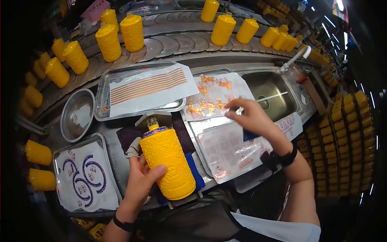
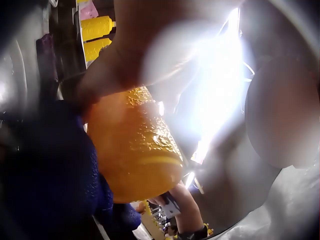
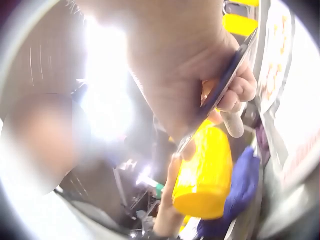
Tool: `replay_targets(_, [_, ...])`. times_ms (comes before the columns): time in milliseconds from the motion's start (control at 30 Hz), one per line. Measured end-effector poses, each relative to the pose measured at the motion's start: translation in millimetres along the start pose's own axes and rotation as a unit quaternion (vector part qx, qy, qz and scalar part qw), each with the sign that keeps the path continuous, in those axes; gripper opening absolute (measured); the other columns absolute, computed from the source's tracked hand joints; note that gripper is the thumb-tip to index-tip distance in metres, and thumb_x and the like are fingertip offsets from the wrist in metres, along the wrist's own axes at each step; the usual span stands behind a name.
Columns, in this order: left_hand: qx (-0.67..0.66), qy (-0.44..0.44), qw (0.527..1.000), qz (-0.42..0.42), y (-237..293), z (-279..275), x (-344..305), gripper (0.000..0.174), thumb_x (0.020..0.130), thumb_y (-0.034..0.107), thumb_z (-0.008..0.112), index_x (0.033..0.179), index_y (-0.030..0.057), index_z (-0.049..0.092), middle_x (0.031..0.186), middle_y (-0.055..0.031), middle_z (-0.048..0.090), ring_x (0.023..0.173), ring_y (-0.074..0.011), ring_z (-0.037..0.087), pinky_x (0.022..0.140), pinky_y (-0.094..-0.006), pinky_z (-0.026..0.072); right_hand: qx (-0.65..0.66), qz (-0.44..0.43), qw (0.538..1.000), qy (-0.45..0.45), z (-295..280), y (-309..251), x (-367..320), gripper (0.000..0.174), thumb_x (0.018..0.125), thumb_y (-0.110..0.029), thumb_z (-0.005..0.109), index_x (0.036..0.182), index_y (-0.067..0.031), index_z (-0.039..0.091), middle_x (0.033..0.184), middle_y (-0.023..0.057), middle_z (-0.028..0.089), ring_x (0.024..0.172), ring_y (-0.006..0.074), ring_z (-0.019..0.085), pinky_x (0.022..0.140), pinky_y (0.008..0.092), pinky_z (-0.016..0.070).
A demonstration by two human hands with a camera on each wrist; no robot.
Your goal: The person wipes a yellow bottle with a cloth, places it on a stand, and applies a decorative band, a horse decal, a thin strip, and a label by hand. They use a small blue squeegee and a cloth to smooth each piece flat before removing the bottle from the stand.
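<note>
My left hand (image 1: 141, 177) grips a yellow embossed bottle (image 1: 167, 165) around its lower side. The bottle leans back, with its clear glass neck pointing away and a blue patterned band (image 1: 155, 132) round the shoulder. Beneath it lies a blue cloth (image 1: 194, 169). My right hand (image 1: 252, 117) hovers over a sheet of orange-gold horse decals (image 1: 206, 105), fingertips close to the decals at its right edge. Held between the thumb and fingers of that hand is a thin, flat, dark scraper-like plate (image 3: 225, 80).
A tray (image 1: 100, 97) with a brown-striped sheet stands behind the bottle. A metal bowl (image 1: 64, 121) and a tray (image 1: 109, 161) of blue curved decals are at left. A sink (image 1: 278, 92) lies right. Yellow bottles line a conveyor (image 1: 173, 42) at the back.
</note>
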State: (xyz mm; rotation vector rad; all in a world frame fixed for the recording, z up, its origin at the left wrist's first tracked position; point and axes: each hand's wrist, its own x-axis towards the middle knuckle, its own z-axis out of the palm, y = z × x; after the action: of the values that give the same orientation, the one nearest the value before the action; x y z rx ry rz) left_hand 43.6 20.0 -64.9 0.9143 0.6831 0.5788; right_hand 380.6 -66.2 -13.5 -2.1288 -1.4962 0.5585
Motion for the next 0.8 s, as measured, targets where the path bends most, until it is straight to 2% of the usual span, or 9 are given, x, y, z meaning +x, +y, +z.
replay_targets(33, [-0.001, -0.004, 1.000, -0.001, -0.5, -2.4, 0.1, 0.094, 0.080, 0.004, 0.073, 0.151, 0.0099, 0.011, 0.140, -0.0171, 0.044, 0.130, -0.0270, 0.047, 0.107, -0.0415, 0.0406, -0.016, -0.028, 0.999, 0.020, -3.1, 19.8, 28.0, 0.030, 0.080, -0.024, 0.073, 0.099, -0.0021, 0.073, 0.087, 0.0156, 0.071, 0.083, 0.0283, 0.069, 0.074, 0.0367, 0.0525])
replay_targets(133, [0.001, 0.002, 1.000, -0.005, 1.9, -2.0, -1.1, 0.094, 0.080, 0.005, 0.075, 0.150, 0.0091, 0.012, 0.140, -0.0170, 0.045, 0.129, -0.0270, 0.048, 0.107, -0.0412, 0.0409, -0.131, -0.012, 0.991, -0.012, -13.3, 42.0, 110.5, 0.027, 0.076, -0.026, 0.075, 0.094, -0.0057, 0.074, 0.090, 0.0139, 0.072, 0.086, 0.0298, 0.069, 0.076, 0.0385, 0.0531])
replay_targets(267, [-0.002, 0.003, 1.000, -0.004, -3.2, -6.5, -0.6, 0.095, 0.079, 0.006, 0.076, 0.149, 0.0088, 0.013, 0.139, -0.0174, 0.044, 0.129, -0.0264, 0.047, 0.107, -0.0413, 0.0414, -0.287, 0.023, 0.958, -0.002, 21.0, 64.4, 183.6, 0.026, 0.072, -0.029, 0.077, 0.092, -0.0114, 0.075, 0.092, 0.0119, 0.072, 0.090, 0.0307, 0.069, 0.080, 0.0400, 0.0539])
replay_targets(367, [-0.004, 0.007, 1.000, -0.012, -2.2, -6.9, -2.5, 0.094, 0.079, 0.005, 0.076, 0.149, 0.0087, 0.013, 0.140, -0.0174, 0.043, 0.129, -0.0261, 0.047, 0.107, -0.0416, 0.0415, -0.239, 0.049, 0.970, -0.014, 33.6, 78.7, 189.3, 0.026, 0.069, -0.028, 0.078, 0.090, -0.0131, 0.075, 0.092, 0.0104, 0.072, 0.094, 0.0293, 0.068, 0.081, 0.0400, 0.0542])
replay_targets(400, [-0.009, 0.005, 1.000, -0.020, -1.6, -7.2, -2.5, 0.095, 0.079, 0.006, 0.077, 0.149, 0.0089, 0.012, 0.140, -0.0171, 0.042, 0.129, -0.0257, 0.047, 0.108, -0.0411, 0.0407, -0.235, 0.018, 0.972, 0.025, 40.7, 92.9, 191.4, 0.026, 0.068, -0.026, 0.079, 0.090, -0.0137, 0.075, 0.090, 0.0095, 0.072, 0.094, 0.0287, 0.068, 0.079, 0.0407, 0.0539])
replay_targets(500, [-0.005, 0.007, 1.000, -0.018, -3.7, -10.8, 3.7, 0.096, 0.079, 0.007, 0.077, 0.149, 0.0089, 0.012, 0.140, -0.0169, 0.042, 0.130, -0.0256, 0.046, 0.109, -0.0406, 0.0395, -0.192, 0.025, 0.980, 0.046, 48.8, 101.0, 197.4, 0.026, 0.066, -0.025, 0.080, 0.089, -0.0132, 0.074, 0.090, 0.0087, 0.072, 0.091, 0.0283, 0.068, 0.076, 0.0412, 0.0533])
replay_targets(633, [-0.009, 0.012, 0.999, -0.040, 0.2, -9.8, 4.0, 0.096, 0.078, 0.008, 0.079, 0.148, 0.0084, 0.013, 0.140, -0.0164, 0.042, 0.130, -0.0254, 0.046, 0.110, -0.0404, 0.0384, -0.142, 0.027, 0.988, 0.048, 48.6, 115.4, 202.7, 0.024, 0.066, -0.024, 0.081, 0.083, -0.0099, 0.072, 0.082, 0.0088, 0.071, 0.081, 0.0267, 0.068, 0.070, 0.0390, 0.0518])
replay_targets(800, [-0.023, 0.007, 0.999, -0.045, 3.6, -8.9, 6.7, 0.094, 0.077, 0.007, 0.079, 0.146, 0.0077, 0.016, 0.142, -0.0160, 0.040, 0.131, -0.0248, 0.045, 0.110, -0.0399, 0.0381, 0.012, 0.042, 0.999, 0.009, 53.0, 139.8, 222.1, 0.021, 0.065, -0.018, 0.080, 0.077, -0.0045, 0.068, 0.071, 0.0097, 0.069, 0.067, 0.0224, 0.067, 0.063, 0.0342, 0.0499])
